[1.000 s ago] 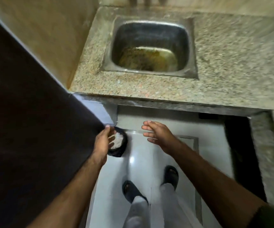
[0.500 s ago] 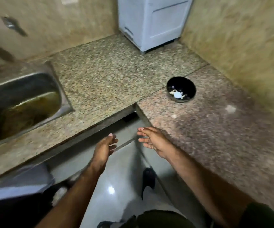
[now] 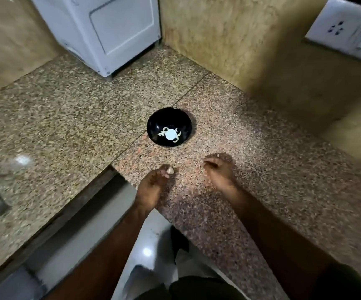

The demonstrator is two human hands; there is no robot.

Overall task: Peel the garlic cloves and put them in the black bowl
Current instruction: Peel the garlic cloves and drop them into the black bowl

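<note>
The left hand point(image 3: 153, 182) pinches what looks like a garlic clove point(image 3: 170, 169) in its fingers just above the speckled desk point(image 3: 71, 126), the right hand point(image 3: 218, 172) hovers beside it with loosely curled fingers holding nothing, and the black bowl point(image 3: 182, 120) holding peeled cloves point(image 3: 176, 139) stands near, beyond both.

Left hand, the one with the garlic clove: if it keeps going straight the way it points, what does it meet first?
Probably the black bowl. The left hand, pinching a garlic clove, points up the countertop toward it, with bare granite between. Depth is hard to judge.
</note>
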